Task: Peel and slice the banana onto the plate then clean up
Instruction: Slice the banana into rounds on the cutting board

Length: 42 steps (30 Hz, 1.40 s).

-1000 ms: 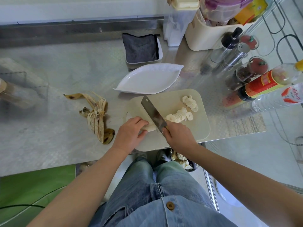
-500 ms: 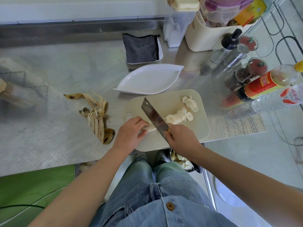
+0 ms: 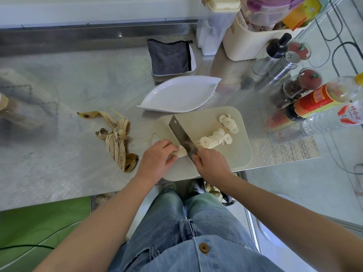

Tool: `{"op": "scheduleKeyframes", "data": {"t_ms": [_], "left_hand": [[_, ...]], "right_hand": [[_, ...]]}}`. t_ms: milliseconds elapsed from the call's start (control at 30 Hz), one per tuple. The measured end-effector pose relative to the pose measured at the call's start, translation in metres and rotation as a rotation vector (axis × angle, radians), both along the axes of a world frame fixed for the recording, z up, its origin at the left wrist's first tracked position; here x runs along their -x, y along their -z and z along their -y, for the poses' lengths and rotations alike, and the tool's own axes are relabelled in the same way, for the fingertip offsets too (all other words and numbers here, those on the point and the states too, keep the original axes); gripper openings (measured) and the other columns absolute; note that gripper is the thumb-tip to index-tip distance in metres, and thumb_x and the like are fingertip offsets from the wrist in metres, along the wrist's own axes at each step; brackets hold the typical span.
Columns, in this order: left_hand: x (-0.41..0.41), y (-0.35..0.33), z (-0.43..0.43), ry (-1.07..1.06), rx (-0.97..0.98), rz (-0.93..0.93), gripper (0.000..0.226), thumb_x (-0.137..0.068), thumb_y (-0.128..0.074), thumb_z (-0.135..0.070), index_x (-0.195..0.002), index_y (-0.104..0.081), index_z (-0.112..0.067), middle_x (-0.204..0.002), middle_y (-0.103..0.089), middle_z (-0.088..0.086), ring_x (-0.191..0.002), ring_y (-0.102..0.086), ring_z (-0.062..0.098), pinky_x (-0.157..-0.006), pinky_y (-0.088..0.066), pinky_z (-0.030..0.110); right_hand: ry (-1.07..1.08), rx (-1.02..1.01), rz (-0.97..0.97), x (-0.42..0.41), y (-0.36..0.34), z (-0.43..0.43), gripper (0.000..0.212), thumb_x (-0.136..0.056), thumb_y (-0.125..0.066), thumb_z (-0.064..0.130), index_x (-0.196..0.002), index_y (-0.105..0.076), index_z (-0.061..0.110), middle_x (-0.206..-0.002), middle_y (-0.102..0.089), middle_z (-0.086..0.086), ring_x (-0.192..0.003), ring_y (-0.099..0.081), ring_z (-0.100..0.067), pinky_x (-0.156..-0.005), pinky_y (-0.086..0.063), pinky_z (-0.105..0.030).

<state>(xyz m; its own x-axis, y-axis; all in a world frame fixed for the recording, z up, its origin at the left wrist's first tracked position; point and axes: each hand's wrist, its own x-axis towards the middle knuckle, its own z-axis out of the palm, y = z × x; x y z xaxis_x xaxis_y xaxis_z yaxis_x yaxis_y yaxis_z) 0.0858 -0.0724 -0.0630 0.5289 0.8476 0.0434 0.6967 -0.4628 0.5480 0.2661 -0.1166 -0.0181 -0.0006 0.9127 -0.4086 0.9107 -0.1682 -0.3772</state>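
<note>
Banana stub (image 3: 180,152) on cutting board (image 3: 241,154), pinned under curled left hand (image 3: 158,160); right hand (image 3: 211,164) wrapped tight on cleaver (image 3: 181,137) handle, slices (image 3: 213,140) at its 3 o'clock, plate (image 3: 176,95) at 12. Likely soft, slippery, bruises easily: pinch lightly near the uncut end. Red-and-white bottle label (image 3: 351,115) carries script, unreadable.

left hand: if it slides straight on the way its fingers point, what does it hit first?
Likely the knife. The left hand points right along the banana stub in its grip, and the blade stands across that stub just past the fingertips; the banana slices lie beyond.
</note>
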Motion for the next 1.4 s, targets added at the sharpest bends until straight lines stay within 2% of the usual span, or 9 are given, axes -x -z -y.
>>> {"op": "scheduleKeyframes", "data": {"t_ms": [133,267,533,867,1067,1200,1300,1400], "left_hand": [[0.000,-0.001,0.001,-0.012,0.005,0.002,0.024,-0.075,-0.078,-0.017,-0.097,-0.069,-0.013,-0.096,-0.064,0.002,-0.083,-0.061,0.021,-0.067,-0.056,0.034],[0.000,-0.001,0.001,-0.010,0.004,0.007,0.024,-0.074,-0.080,-0.015,-0.095,-0.069,-0.012,-0.095,-0.065,0.002,-0.081,-0.061,0.022,-0.066,-0.055,0.033],[0.000,0.000,0.000,-0.003,0.012,0.025,0.023,-0.073,-0.080,-0.014,-0.094,-0.070,-0.012,-0.094,-0.065,0.002,-0.080,-0.061,0.021,-0.065,-0.055,0.034],[-0.001,0.001,0.001,-0.007,0.018,0.028,0.023,-0.074,-0.078,-0.011,-0.095,-0.071,-0.011,-0.094,-0.065,0.003,-0.081,-0.060,0.022,-0.068,-0.055,0.034],[0.000,0.001,0.000,-0.006,0.020,0.025,0.023,-0.074,-0.079,-0.012,-0.095,-0.071,-0.011,-0.093,-0.064,0.002,-0.081,-0.060,0.020,-0.066,-0.054,0.034],[-0.001,-0.001,0.001,-0.017,0.019,0.028,0.022,-0.074,-0.078,-0.012,-0.095,-0.070,-0.011,-0.094,-0.065,0.002,-0.082,-0.060,0.020,-0.068,-0.054,0.032],[-0.001,0.000,0.001,-0.028,0.027,0.028,0.022,-0.074,-0.079,-0.012,-0.094,-0.069,-0.012,-0.095,-0.065,0.001,-0.081,-0.061,0.021,-0.069,-0.054,0.032],[-0.001,0.000,0.002,-0.038,0.031,0.021,0.023,-0.074,-0.079,-0.012,-0.094,-0.069,-0.013,-0.096,-0.065,0.001,-0.081,-0.061,0.021,-0.069,-0.055,0.033]], "right_hand": [[0.012,-0.063,-0.028,-0.011,-0.014,-0.003,0.018,-0.096,-0.042,0.025,-0.087,-0.050,0.012,-0.069,-0.054,-0.006,-0.065,-0.052,-0.028,-0.057,-0.036,-0.032],[-0.032,-0.048,-0.034,-0.015,-0.023,0.001,0.018,-0.096,-0.043,0.024,-0.080,-0.043,0.015,-0.067,-0.051,-0.006,-0.063,-0.049,-0.027,-0.056,-0.033,-0.031],[-0.058,-0.002,-0.023,-0.011,-0.025,0.002,0.015,-0.096,-0.042,0.025,-0.084,-0.042,0.016,-0.071,-0.052,-0.006,-0.064,-0.049,-0.025,-0.057,-0.034,-0.031],[-0.011,0.020,-0.026,0.001,-0.005,0.001,0.016,-0.098,-0.039,0.024,-0.085,-0.040,0.015,-0.061,-0.039,0.001,-0.060,-0.044,-0.023,-0.053,-0.029,-0.031],[-0.034,0.045,0.017,0.005,-0.003,0.000,0.020,-0.099,-0.037,0.025,-0.094,-0.050,0.009,-0.074,-0.045,-0.005,-0.066,-0.044,-0.025,-0.060,-0.032,-0.032],[-0.026,-0.009,-0.006,0.001,-0.007,0.000,0.017,-0.098,-0.039,0.024,-0.085,-0.044,0.013,-0.067,-0.044,-0.002,-0.063,-0.045,-0.024,-0.058,-0.032,-0.032],[-0.010,-0.051,-0.030,-0.004,-0.012,0.002,0.020,-0.097,-0.040,0.025,-0.087,-0.050,0.011,-0.065,-0.049,-0.004,-0.061,-0.050,-0.025,-0.054,-0.033,-0.031],[-0.029,-0.063,-0.030,-0.007,-0.017,0.005,0.019,-0.096,-0.041,0.025,-0.084,-0.048,0.012,-0.064,-0.050,-0.004,-0.060,-0.049,-0.025,-0.053,-0.032,-0.031]]}}
